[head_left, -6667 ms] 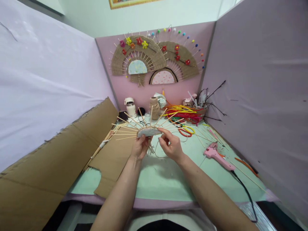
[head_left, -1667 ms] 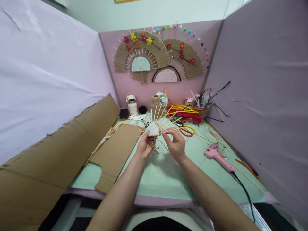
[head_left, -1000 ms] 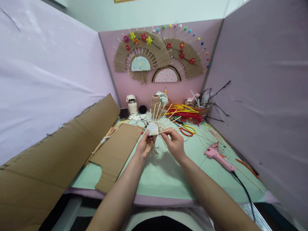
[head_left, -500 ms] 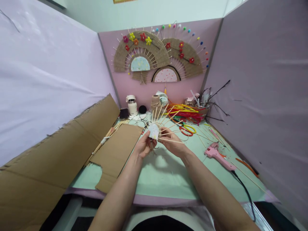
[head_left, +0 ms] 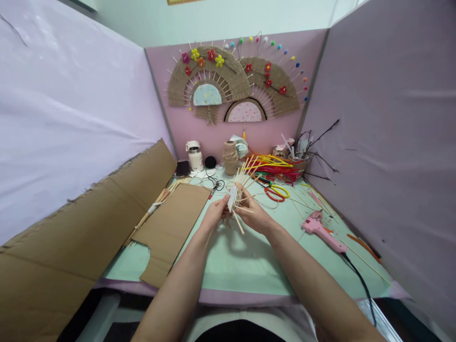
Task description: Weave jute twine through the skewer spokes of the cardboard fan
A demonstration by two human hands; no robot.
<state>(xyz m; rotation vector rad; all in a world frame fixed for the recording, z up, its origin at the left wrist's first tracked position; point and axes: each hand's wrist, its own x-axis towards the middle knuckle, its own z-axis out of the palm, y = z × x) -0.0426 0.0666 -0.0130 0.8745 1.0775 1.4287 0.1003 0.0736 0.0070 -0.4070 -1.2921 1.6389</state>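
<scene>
Between both hands, above the middle of the table, is a small fan frame (head_left: 232, 195) with a pale fabric-covered base and thin wooden sticks spreading out from it. It is turned nearly edge-on to me. My left hand (head_left: 216, 213) is closed on the base from the left, thumb on the pale face. On the other side, my right hand (head_left: 253, 213) grips it among the lower sticks and the twine wound near the base. Some strands of twine hang below the left hand. The fingertips behind the frame are hidden.
A cardboard sheet (head_left: 171, 228) and a bundle of sticks (head_left: 151, 209) lie to the left. Scissors (head_left: 276, 192), a twine cone (head_left: 230, 157) and colourful pipe cleaners (head_left: 274, 166) are farther back. A pink glue gun (head_left: 324, 231) with a black cord rests at right.
The fan frame has turned from showing its pale face to nearly edge-on, its sticks now pointing up and toward me. Both hands have shifted slightly with it and keep their hold.
</scene>
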